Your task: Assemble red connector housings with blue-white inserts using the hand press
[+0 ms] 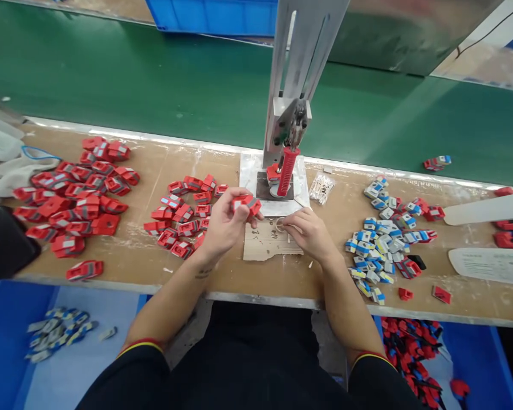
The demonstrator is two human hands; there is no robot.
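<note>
Blue bin (pixel 8 319), lower left: a few blue-grey clips (pixel 55 336) inside. Left hand (pixel 224 225) fingers closed on a red clip (pixel 245 203) above the table (pixel 154 267). Right hand (pixel 310 233) fingers pinch a small metal ring (pixel 280 224) over cardboard (pixel 267 245). Right bin (pixel 474 353): red clips.

black short sleeves (pixel 370 378) | red-yellow cuff trim | bare forearms | black trousers

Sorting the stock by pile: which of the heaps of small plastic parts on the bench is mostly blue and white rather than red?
The heap of blue-and-white plastic parts right of the right hand. Both heaps of red plastic parts lie left of the left hand.
</note>
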